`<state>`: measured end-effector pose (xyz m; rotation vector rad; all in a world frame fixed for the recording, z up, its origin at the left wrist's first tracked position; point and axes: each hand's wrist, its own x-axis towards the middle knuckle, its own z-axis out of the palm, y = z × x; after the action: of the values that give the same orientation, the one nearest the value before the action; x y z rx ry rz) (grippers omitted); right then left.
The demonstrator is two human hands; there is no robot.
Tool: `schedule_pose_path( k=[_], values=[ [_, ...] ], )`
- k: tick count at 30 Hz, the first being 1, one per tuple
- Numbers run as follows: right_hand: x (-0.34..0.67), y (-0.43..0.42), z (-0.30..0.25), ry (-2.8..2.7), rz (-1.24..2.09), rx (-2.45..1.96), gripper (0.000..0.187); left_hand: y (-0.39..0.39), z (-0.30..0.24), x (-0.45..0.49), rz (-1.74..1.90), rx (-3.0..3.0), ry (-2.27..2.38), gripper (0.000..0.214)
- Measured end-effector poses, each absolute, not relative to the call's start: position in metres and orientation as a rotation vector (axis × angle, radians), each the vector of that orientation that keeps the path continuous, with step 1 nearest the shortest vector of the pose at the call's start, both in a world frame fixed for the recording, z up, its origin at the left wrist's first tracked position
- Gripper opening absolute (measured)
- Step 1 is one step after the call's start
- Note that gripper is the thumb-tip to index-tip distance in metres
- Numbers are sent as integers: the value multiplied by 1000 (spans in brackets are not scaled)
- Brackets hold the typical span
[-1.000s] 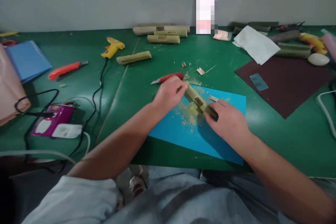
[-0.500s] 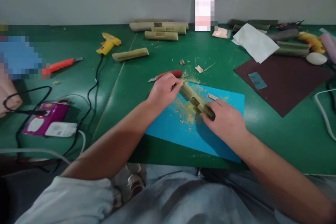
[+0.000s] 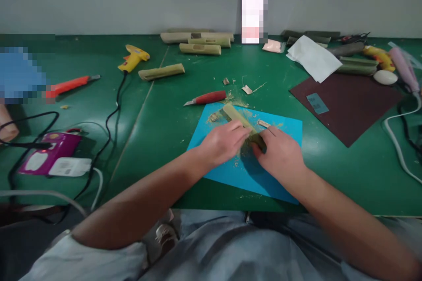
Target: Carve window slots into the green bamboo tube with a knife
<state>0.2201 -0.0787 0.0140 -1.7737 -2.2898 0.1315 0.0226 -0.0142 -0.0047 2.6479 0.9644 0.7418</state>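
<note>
A short green bamboo piece lies slanted over a blue sheet strewn with yellowish dust. My left hand is closed around its middle, fingers wrapped over it. My right hand grips its near, darker end. The far end of the bamboo sticks out beyond my left hand. A red-handled knife rests on the green table just beyond the sheet, untouched.
Several cut bamboo pieces lie at the back. A yellow glue gun, an orange cutter and a purple power strip with cables sit left. A dark brown sheet, white paper and more tools lie right.
My left hand slid from the bamboo's far end down to its middle, next to my right hand. The knife beyond it is now uncovered. My view shifted slightly.
</note>
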Motion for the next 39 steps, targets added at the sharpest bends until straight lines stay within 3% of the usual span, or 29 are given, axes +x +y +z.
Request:
schedule_pose_path(
  k=[7,12,18,23,28,32,37,39],
  values=[
    [221,-76,16,-2307,54,-1807,18,5,-7,22,1001,2506,1124,20],
    [222,-76,15,-2320,46,-1792,18,-14,-5,30,709,2567,886,25],
    [221,-77,15,-2337,29,-1786,21,8,-7,21,993,2504,1122,20],
    [218,-77,17,-2347,29,-1762,19,9,-8,21,880,2525,1102,21],
    [218,-78,16,-2310,130,-1769,20,2,-7,21,1004,2511,1150,19],
    [219,-77,15,-2278,216,-1768,20,-9,-7,25,801,2576,947,24],
    [219,-76,14,-2254,244,-1778,20,-4,-6,25,993,2532,1087,23],
    [219,-76,14,-2262,255,-1770,19,-5,-5,24,892,2553,1021,24]
  ],
)
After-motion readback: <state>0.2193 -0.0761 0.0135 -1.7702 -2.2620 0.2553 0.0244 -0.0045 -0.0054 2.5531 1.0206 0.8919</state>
